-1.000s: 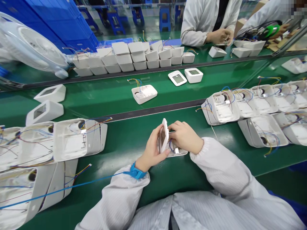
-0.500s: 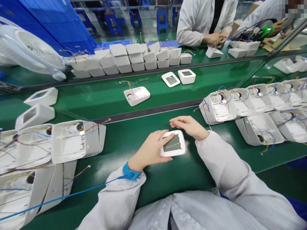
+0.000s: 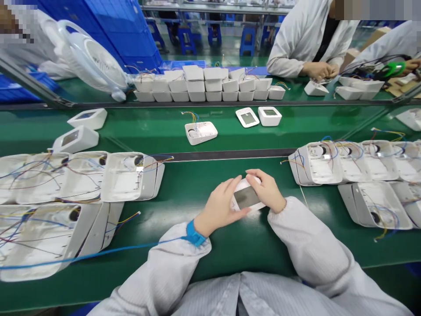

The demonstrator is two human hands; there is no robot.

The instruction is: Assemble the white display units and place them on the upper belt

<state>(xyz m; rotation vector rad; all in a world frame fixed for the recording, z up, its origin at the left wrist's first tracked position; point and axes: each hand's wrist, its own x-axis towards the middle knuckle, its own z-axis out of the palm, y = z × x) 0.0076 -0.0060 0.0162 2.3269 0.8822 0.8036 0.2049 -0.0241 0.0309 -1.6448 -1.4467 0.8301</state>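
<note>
Between my hands is a white plastic front cover with a grey display window (image 3: 247, 198), just above the green bench. My left hand (image 3: 222, 206) grips its left side, thumb along the near edge and fingers at the far edge. On its right side my right hand (image 3: 265, 189) is closed, with the thumb at the face and the fingers curled over the far corner. A blue wrist strap (image 3: 195, 233) circles my left wrist, its cord running off to the left. Parts of the cover's rim are hidden under my fingers.
White housings with loose wires stand in rows at the left (image 3: 126, 177) and right (image 3: 324, 164). On the conveyor lie an open housing (image 3: 201, 133), a loose cover (image 3: 247, 117) and a closed unit (image 3: 269, 116). Across it are stacked housings (image 3: 195, 85), a fan (image 3: 95, 57) and a co-worker's hands (image 3: 319, 70).
My right hand has come down from beyond the cover onto its right side. The cover has turned slightly between my hands. The camera view has shifted left.
</note>
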